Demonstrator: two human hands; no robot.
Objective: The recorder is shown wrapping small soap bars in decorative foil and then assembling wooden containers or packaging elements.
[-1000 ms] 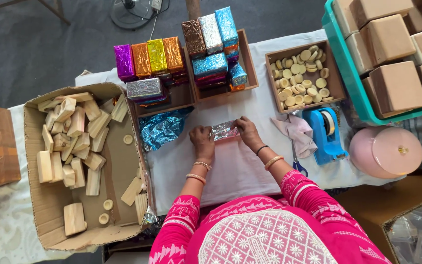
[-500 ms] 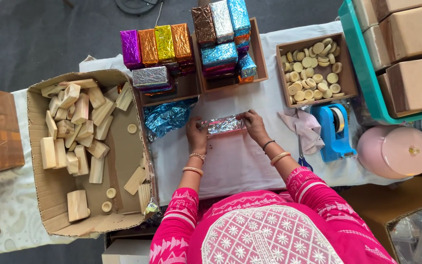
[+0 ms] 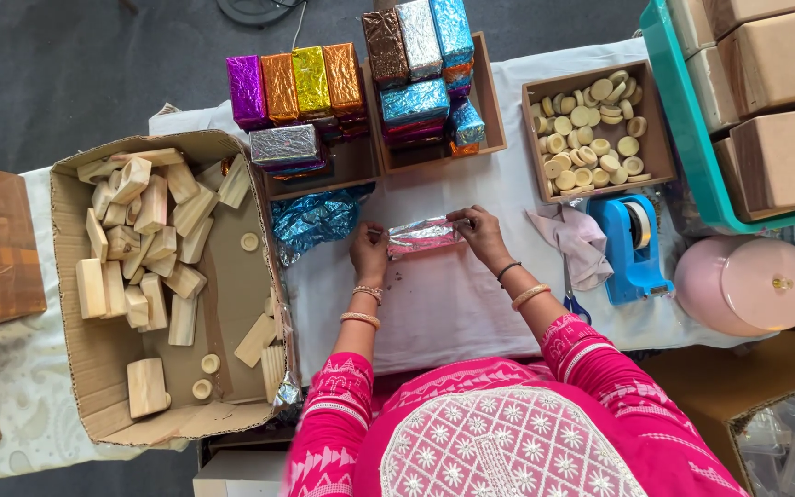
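White-covered table [image 3: 471, 313] fills centre of view. Cardboard box [image 3: 94, 387] at 9 o'clock, loaded with pale wooden blocks [image 3: 154, 207] and a few small discs. Teal crate [image 3: 683, 120] at 2 o'clock, holding brown cubes [image 3: 784, 156]. Pink round lidded container [image 3: 747, 285] at 3 o'clock. Two wooden trays at 12 o'clock: left tray [image 3: 324, 170] with upright foil-wrapped bars in purple, orange, yellow; right tray [image 3: 489, 101] with stacked bars in brown, silver, blue. Third tray [image 3: 650, 115] at 1 o'clock, full of small pale discs. Blue tape dispenser [image 3: 632, 244] just right of centre, beside a crumpled pale cloth [image 3: 577, 244]. Crumpled blue foil [image 3: 315, 221] at 10 o'clock of the hands.

Pink-silver foil-wrapped bar [image 3: 423, 236] at centre, lying flat on the table cloth. Left hand [image 3: 370, 253] closed on its left end, fingers pinching foil. Right hand [image 3: 478, 232] closed on its right end, fingertips pressing foil fold.
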